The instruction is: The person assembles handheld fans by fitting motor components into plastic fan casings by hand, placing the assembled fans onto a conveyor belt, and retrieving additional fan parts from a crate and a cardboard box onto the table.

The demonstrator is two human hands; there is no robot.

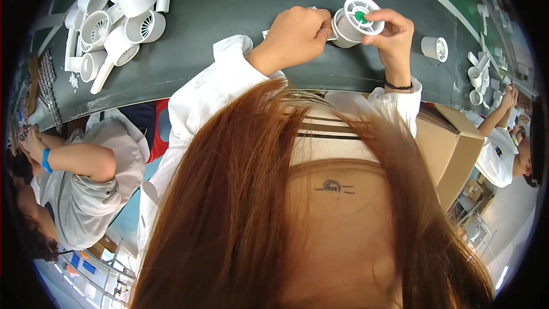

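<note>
My left hand (300, 33) is closed round the handle of a white, cup-shaped plastic housing (345, 37), whose round body sticks out to the right of my fingers. My right hand (394, 31) pinches a white spoked round part (370, 12) with a green centre. That part is tilted over the housing's open end; whether the two touch I cannot tell. To the right of my right hand a small white cylindrical part (434, 49) lies on its side on the dark green work surface (229, 3).
A heap of white handled housings (123, 23) lies at the left of the table. More white parts (479, 77) are at the far right. A cardboard box (452, 149) stands by the table's near edge. Other people sit at left (86, 177) and right (497, 149).
</note>
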